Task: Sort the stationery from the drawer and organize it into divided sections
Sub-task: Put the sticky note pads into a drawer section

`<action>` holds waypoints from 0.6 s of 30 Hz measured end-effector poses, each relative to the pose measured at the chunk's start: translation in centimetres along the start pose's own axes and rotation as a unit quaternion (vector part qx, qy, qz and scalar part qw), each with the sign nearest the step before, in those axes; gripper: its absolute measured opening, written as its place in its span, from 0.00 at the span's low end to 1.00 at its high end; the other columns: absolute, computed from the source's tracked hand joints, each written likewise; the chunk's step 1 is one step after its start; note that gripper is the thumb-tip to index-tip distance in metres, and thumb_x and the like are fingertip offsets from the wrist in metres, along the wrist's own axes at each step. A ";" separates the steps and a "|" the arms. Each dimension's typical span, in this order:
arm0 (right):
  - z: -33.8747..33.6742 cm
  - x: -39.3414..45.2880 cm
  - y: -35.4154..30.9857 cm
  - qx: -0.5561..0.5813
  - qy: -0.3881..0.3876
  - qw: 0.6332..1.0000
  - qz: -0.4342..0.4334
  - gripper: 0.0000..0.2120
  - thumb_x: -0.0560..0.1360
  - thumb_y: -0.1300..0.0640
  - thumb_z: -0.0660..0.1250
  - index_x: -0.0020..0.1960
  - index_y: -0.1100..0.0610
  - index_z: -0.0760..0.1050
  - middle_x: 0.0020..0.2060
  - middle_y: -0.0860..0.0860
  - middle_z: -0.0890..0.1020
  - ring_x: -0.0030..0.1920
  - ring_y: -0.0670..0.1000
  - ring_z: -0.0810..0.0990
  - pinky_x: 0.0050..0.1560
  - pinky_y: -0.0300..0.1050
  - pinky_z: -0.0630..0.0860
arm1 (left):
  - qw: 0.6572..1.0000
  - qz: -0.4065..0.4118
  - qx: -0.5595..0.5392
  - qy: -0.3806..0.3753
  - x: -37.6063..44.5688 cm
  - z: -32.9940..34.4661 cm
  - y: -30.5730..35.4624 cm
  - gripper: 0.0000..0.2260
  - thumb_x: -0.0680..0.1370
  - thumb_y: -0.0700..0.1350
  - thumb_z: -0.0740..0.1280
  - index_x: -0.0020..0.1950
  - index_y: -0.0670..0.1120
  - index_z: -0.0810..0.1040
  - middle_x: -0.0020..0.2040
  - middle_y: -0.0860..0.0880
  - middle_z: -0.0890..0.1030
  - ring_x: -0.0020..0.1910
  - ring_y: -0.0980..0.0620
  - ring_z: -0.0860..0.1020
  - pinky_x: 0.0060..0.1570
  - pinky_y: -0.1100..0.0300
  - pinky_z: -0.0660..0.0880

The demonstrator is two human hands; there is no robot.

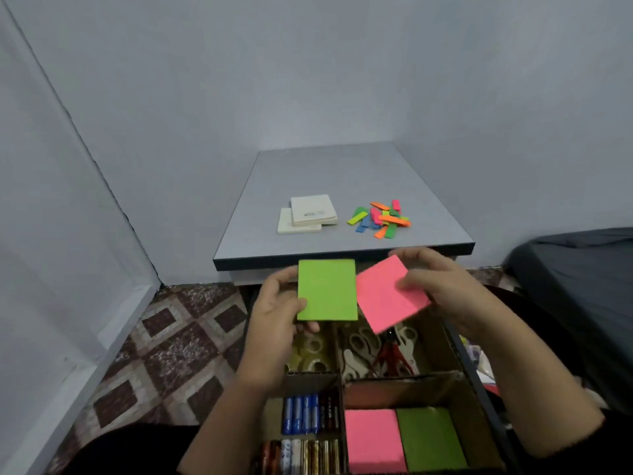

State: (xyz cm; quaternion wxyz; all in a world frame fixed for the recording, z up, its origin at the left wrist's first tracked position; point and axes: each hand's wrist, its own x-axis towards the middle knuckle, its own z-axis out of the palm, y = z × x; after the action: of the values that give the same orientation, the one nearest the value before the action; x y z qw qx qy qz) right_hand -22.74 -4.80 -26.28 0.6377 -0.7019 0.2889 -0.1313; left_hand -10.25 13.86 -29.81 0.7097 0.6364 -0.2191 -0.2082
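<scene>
A: What's covered up?

B: The green sticky-note pad (327, 289) and pink sticky-note pad (390, 293) hide the far end of the drawer (455, 341). The left hand (277, 313) masks some of the tape rolls (310, 354).

A: And the scissors (363, 347)?

B: A tangle, partly under the pink pad; count unclear.

A: Edges?

B: The bottom edge cuts off the lower row of batteries (301, 455) and both stored pads. The battery labels are too blurred to read.

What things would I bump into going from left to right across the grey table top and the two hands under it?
On the table: white notepads → colourful paper strips. Below it: left hand → green sticky pad → pink sticky pad → right hand.
</scene>
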 end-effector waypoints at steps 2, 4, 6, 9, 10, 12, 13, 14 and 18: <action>-0.9 -2.1 2.2 -0.035 -0.003 0.999 0.021 0.13 0.74 0.67 0.64 0.53 0.52 0.76 0.48 0.55 0.80 0.45 0.53 0.79 0.37 0.43 0.73 | 0.995 -0.058 0.063 -0.046 -2.4 0.3 -1.1 0.16 0.78 0.31 0.57 0.60 0.48 0.72 0.48 0.43 0.81 0.29 0.50 0.77 0.30 0.57 0.74; -1.5 -3.7 4.1 -0.054 -0.010 0.997 0.053 0.12 0.74 0.68 0.64 0.53 0.53 0.76 0.47 0.55 0.81 0.44 0.53 0.79 0.37 0.43 0.73 | 0.986 -0.094 0.102 -0.095 -3.7 0.5 -1.8 0.17 0.78 0.29 0.57 0.59 0.48 0.70 0.47 0.38 0.80 0.28 0.49 0.77 0.28 0.58 0.73; -2.1 -5.0 5.4 -0.077 -0.029 0.994 0.077 0.13 0.74 0.68 0.65 0.53 0.53 0.76 0.48 0.55 0.81 0.44 0.53 0.79 0.39 0.45 0.73 | 0.974 -0.096 0.153 -0.134 -4.3 0.7 -2.1 0.17 0.78 0.30 0.58 0.56 0.51 0.72 0.47 0.39 0.80 0.28 0.51 0.77 0.28 0.60 0.72; -3.0 -6.4 6.2 -0.105 -0.056 0.987 0.111 0.14 0.74 0.69 0.65 0.55 0.54 0.74 0.45 0.55 0.81 0.43 0.53 0.81 0.37 0.46 0.76 | 0.953 -0.058 0.253 -0.155 -4.6 0.7 -3.0 0.15 0.79 0.36 0.61 0.49 0.56 0.77 0.44 0.46 0.79 0.34 0.55 0.75 0.35 0.63 0.71; -3.3 -6.7 6.4 -0.120 -0.062 0.983 0.121 0.14 0.74 0.69 0.66 0.55 0.54 0.74 0.45 0.55 0.82 0.42 0.54 0.81 0.37 0.47 0.78 | 0.948 -0.047 0.273 -0.158 -4.8 0.7 -3.2 0.15 0.80 0.38 0.62 0.47 0.59 0.79 0.44 0.49 0.79 0.36 0.54 0.75 0.37 0.62 0.72; -3.7 -7.0 6.8 -0.151 -0.071 0.975 0.144 0.14 0.74 0.70 0.66 0.54 0.55 0.73 0.42 0.57 0.82 0.41 0.56 0.82 0.40 0.53 0.80 | 0.936 -0.037 0.304 -0.172 -5.2 0.9 -3.6 0.16 0.80 0.41 0.62 0.47 0.63 0.80 0.45 0.50 0.80 0.40 0.52 0.75 0.42 0.57 0.73; -3.7 -7.0 7.0 -0.166 -0.072 0.971 0.159 0.14 0.73 0.70 0.67 0.54 0.56 0.73 0.41 0.57 0.82 0.40 0.57 0.82 0.42 0.55 0.80 | 0.924 -0.029 0.332 -0.186 -5.5 1.1 -3.7 0.15 0.80 0.41 0.62 0.50 0.62 0.80 0.48 0.50 0.81 0.44 0.53 0.76 0.46 0.57 0.73; -3.6 -7.0 7.3 -0.185 -0.072 0.965 0.174 0.13 0.73 0.71 0.67 0.53 0.57 0.73 0.40 0.58 0.81 0.39 0.57 0.81 0.42 0.55 0.80 | 0.908 -0.014 0.370 -0.199 -5.8 1.5 -3.7 0.14 0.80 0.42 0.62 0.53 0.60 0.80 0.52 0.52 0.80 0.49 0.55 0.76 0.51 0.59 0.73; -2.9 -6.7 8.1 -0.272 -0.052 0.938 0.211 0.08 0.72 0.69 0.69 0.48 0.58 0.77 0.40 0.60 0.82 0.38 0.56 0.83 0.35 0.48 0.82 | 0.828 0.074 0.499 -0.247 -6.4 3.3 -3.9 0.16 0.81 0.41 0.58 0.62 0.56 0.78 0.57 0.51 0.77 0.59 0.53 0.73 0.58 0.58 0.71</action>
State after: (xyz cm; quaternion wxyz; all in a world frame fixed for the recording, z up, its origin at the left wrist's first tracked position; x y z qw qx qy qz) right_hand -31.59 -3.47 -32.43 0.4497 -0.7772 0.4217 0.1261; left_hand -17.43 14.44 -33.65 0.2312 0.8131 -0.5073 -0.1672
